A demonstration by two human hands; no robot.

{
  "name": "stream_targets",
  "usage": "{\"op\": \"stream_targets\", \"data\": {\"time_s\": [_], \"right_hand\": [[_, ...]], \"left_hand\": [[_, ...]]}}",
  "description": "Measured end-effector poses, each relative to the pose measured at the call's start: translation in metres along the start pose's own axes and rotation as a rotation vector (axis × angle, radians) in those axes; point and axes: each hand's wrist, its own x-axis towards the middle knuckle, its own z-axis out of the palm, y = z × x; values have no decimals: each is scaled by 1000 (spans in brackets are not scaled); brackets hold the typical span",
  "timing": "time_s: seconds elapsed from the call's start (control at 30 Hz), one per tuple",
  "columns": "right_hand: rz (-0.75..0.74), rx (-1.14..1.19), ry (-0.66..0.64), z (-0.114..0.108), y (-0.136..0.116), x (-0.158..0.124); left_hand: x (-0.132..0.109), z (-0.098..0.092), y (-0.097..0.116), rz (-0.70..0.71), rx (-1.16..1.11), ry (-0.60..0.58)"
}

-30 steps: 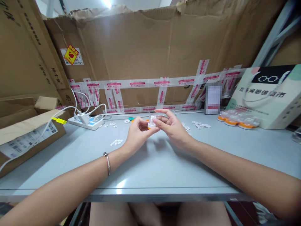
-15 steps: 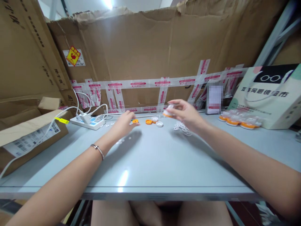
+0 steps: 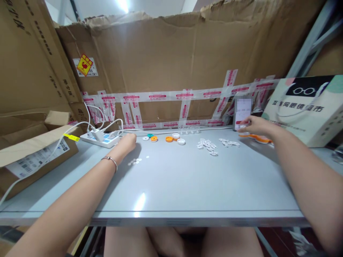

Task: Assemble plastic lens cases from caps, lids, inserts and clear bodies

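My left hand (image 3: 128,143) rests low over the back left of the table, fingers curled down and closed; anything in them is hidden. Beside it lie a white cap (image 3: 145,138), a green cap (image 3: 150,135) and an orange cap (image 3: 154,139). Small white discs (image 3: 134,162) are scattered in front. At the right, my right hand (image 3: 255,126) is closed on an orange-based clear piece (image 3: 243,135), whose orange edge shows below the fingertips. More orange-based pieces (image 3: 264,140) stand beneath this hand, partly covered by it.
White openwork pieces (image 3: 206,144) lie in two groups right of centre. Another orange cap (image 3: 169,139) and white cap (image 3: 181,141) sit mid-table. A power strip (image 3: 103,139), an open carton (image 3: 40,153), a phone (image 3: 242,114) and a paper bag (image 3: 302,107) stand around.
My right hand has moved right with the orange-based clear piece, to the group by the bag. My left hand has drawn back left from the orange cap and curled its fingers.
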Motion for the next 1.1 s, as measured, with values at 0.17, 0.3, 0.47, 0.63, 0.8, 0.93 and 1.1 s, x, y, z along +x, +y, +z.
{"op": "stream_targets", "data": {"time_s": [0.17, 0.3, 0.47, 0.63, 0.8, 0.93, 1.1], "right_hand": [[21, -167, -5, 9, 7, 6], [39, -264, 43, 13, 15, 11], [3, -370, 106, 14, 15, 13], [-93, -431, 219, 14, 4, 11], [-233, -386, 350, 18, -13, 5], [-372, -303, 373, 22, -32, -4], [-531, -194, 346, 29, -54, -18]], "left_hand": [[-1, -3, 6, 86, -53, 17], [-11, -12, 28, 228, -177, 51], [-39, -19, 75, 432, -340, 64], [-56, -10, 112, 609, -505, 93], [-53, -5, 116, 615, -650, 91], [-30, -4, 91, 392, -442, 242], [-2, 8, 57, 251, -280, 251]]}}
